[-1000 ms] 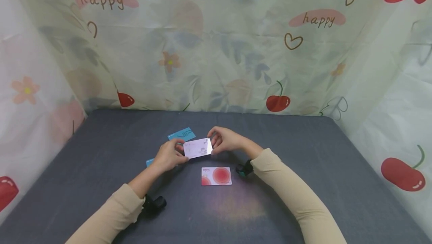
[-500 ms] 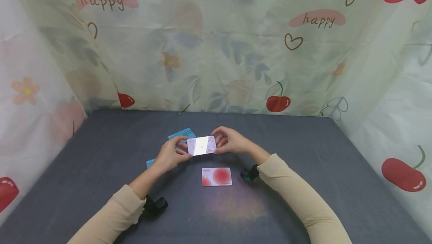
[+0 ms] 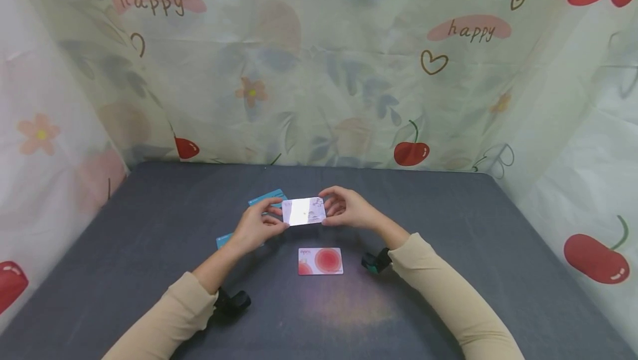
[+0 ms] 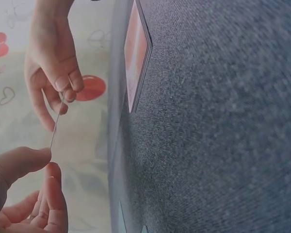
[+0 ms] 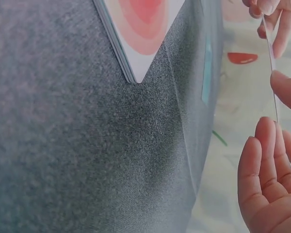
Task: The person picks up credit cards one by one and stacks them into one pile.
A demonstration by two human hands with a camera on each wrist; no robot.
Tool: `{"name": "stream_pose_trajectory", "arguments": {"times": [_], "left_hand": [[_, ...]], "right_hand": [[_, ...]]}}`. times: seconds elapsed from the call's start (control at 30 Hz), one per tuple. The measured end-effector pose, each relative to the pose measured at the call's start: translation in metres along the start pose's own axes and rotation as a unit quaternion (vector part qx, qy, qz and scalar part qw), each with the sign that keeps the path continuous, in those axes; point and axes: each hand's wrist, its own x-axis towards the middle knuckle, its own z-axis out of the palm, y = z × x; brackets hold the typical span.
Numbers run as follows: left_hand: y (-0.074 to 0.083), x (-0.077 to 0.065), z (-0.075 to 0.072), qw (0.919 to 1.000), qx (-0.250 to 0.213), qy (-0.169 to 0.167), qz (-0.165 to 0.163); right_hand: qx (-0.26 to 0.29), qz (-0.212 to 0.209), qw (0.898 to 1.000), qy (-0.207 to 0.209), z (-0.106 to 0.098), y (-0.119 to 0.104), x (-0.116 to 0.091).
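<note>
A person's left hand and right hand each pinch one end of a glossy pale-lilac rectangular card, held above the dark grey fabric-covered table; it has shifted right and slightly farther since a second ago, beyond a stack topped by a white red-circled card

Head view: fairly bright, soft light. White glare washes out the middle of the printed card; faint purple-yellow sheen on the dark tablecloth, diffuse shadows beside the sleeves. Wrist views dimmer, hazy, grainy.
</note>
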Motion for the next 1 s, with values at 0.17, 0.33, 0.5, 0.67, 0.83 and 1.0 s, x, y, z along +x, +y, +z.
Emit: {"name": "stream_pose_trajectory", "arguments": {"times": [0.17, 0.33, 0.5, 0.67, 0.83, 1.0], "left_hand": [[0.002, -0.001, 0.002, 1.0, -0.005, -0.006, -0.001], [0.003, -0.001, 0.004, 0.9999, -0.004, -0.015, 0.002], [0.003, -0.001, 0.005, 0.9998, -0.006, -0.017, 0.007], [0.004, -0.001, 0.006, 0.9997, -0.005, -0.018, 0.013], [0.005, -0.002, 0.007, 0.9995, -0.005, -0.022, 0.021], [0.006, -0.003, 0.009, 0.9994, -0.001, -0.023, 0.025]], "right_hand": [[0.005, -0.003, 1.0, 0.01, 0.001, -0.001, -0.006], [-0.003, -0.014, 1.0, 0.017, 0.001, -0.002, -0.012], [-0.014, -0.011, 1.0, 0.024, 0.001, -0.005, -0.016], [-0.027, -0.004, 0.999, 0.033, 0.001, -0.006, -0.018], [-0.035, -0.001, 0.999, 0.038, 0.001, -0.005, -0.021], [-0.033, -0.006, 0.998, 0.043, 0.001, -0.004, -0.025]]}}
